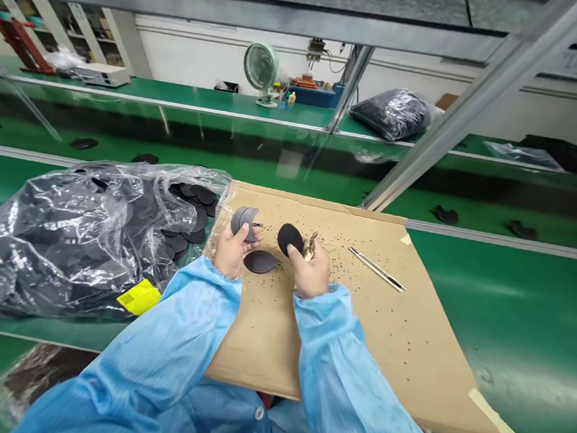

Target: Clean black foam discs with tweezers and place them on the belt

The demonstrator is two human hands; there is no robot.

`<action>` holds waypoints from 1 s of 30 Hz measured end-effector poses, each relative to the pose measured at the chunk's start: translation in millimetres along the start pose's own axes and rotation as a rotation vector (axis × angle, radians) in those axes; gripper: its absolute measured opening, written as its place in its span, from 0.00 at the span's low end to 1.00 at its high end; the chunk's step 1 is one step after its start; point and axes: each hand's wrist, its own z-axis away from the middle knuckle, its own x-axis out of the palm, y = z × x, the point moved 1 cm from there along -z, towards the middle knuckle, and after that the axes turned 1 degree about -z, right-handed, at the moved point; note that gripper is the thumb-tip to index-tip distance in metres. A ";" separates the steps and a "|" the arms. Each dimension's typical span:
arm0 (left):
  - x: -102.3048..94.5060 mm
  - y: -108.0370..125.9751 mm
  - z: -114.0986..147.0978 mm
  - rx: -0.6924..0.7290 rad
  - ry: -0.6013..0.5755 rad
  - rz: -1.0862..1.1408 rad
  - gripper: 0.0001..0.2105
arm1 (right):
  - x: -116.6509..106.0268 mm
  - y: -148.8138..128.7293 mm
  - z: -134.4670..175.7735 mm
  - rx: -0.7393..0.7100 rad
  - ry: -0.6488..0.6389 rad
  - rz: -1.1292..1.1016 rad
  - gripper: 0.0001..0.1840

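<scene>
My left hand (233, 249) is closed on a few dark grey curved pads (243, 221), pinched under the thumb above the cardboard. My right hand (312, 270) pinches a black oval pad (290, 239) between thumb and fingers. In that same hand sits a small shiny metal tool (310, 246), gold in colour; its exact kind is hard to make out. Between the hands, another dark leaf-shaped pad (261, 262) lies flat on the cardboard sheet (257, 348). Tiny black bits are scattered around it.
At the left lies a large clear plastic bag (64, 237) of dark pads with a yellow label (139, 297). A slim black-and-white stick-like tool (377, 269) rests on the cardboard. Dark curved pieces (445, 215) lie on the green surface behind a metal post (479, 112).
</scene>
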 end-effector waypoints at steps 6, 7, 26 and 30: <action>10.7 -3.5 17.9 -0.158 -0.252 0.024 0.15 | 12.0 -5.8 17.5 -0.495 -0.048 0.562 0.10; 11.0 -3.5 19.1 -0.164 -0.263 0.023 0.15 | 14.8 -6.1 19.2 -0.525 -0.106 0.583 0.11; 3.7 -4.1 16.7 -0.121 -0.292 -0.125 0.24 | 10.2 0.4 12.9 -0.019 0.001 0.087 0.11; 4.4 -4.2 17.1 -0.138 -0.287 -0.095 0.25 | 11.7 -0.6 13.3 0.003 0.047 0.088 0.11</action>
